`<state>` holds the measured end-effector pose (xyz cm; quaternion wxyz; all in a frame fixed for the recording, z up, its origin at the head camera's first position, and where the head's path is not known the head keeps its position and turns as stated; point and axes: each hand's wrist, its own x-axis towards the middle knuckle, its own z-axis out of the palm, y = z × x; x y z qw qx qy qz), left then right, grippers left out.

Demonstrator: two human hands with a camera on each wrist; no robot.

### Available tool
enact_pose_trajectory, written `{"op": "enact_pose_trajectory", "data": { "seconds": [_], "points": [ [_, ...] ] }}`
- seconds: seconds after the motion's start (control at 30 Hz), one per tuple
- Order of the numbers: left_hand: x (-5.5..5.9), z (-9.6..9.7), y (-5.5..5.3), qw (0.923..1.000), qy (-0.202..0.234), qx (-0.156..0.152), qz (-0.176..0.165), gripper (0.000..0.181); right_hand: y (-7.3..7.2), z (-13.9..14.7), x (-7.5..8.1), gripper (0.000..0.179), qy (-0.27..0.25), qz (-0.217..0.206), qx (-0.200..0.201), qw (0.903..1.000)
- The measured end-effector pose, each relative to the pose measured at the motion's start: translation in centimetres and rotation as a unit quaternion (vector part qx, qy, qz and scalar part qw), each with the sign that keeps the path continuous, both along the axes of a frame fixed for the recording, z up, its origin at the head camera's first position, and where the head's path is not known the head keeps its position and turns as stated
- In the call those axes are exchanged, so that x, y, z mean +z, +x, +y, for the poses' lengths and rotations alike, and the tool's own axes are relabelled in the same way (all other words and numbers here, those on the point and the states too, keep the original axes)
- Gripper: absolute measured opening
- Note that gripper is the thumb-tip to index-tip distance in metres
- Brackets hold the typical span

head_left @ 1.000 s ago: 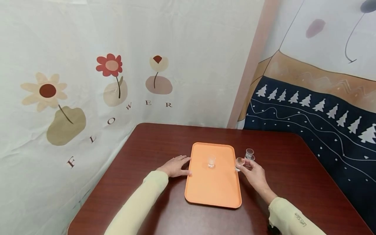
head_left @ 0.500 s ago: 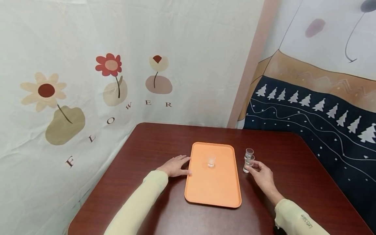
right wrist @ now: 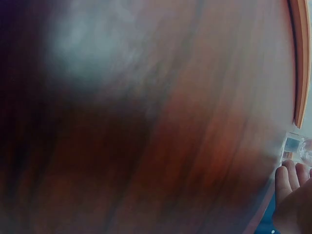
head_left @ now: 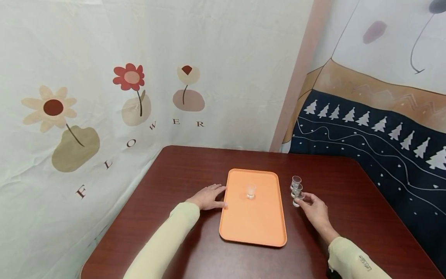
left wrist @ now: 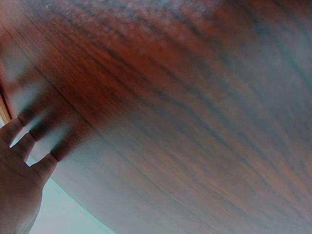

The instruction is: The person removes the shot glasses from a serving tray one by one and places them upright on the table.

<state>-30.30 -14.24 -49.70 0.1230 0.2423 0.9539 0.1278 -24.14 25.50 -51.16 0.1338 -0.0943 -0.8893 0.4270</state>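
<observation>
My right hand [head_left: 315, 211] pinches a small clear shot glass [head_left: 296, 203] by thumb and fingers, low over or on the table to the right of the tray. Just behind it, in a short line, are two more clear glasses, a middle one [head_left: 294, 191] and a far one [head_left: 295, 180]. Another shot glass [head_left: 251, 192] stands upright on the orange tray [head_left: 252, 228]. At the tray's left edge, my left hand [head_left: 206, 198] rests with its fingers and thumb extended against the rim. The right wrist view shows the held glass [right wrist: 294, 146] only partly, at its border.
A dark red-brown wooden table [head_left: 195, 166] with rounded corners carries everything. Behind it hangs a pale cloth [head_left: 237, 77] printed with flowers, and to the right a dark blue cloth [head_left: 348, 135] with white trees.
With a shot glass in its fingers, my right hand has moved from the tray's right edge rightward and nearer to me, to the front of the glass line. My left hand has stayed put.
</observation>
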Motion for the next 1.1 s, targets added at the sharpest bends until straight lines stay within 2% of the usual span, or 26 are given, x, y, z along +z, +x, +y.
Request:
{"op": "enact_pose_trajectory", "data": {
  "seconds": [0.27,0.63,0.77,1.1],
  "points": [
    [0.0,0.0,0.1,1.0,0.001,-0.001,-0.001,0.081,0.1,0.2,0.1,0.048,-0.01,-0.018,0.015,0.9997],
    [0.0,0.0,0.0,1.0,0.007,-0.004,0.005,0.08,-0.1,0.5,0.7,0.063,-0.061,-0.028,0.038,0.997],
    [-0.1,0.0,0.1,0.9999,0.008,-0.004,0.006,0.08,0.0,0.5,0.9,0.066,-0.073,-0.031,0.035,0.9962],
    [-0.4,-0.1,0.1,0.9999,0.006,-0.004,0.009,0.08,-0.6,0.5,1.8,0.064,-0.097,-0.007,0.017,0.9951]
  ]
}}
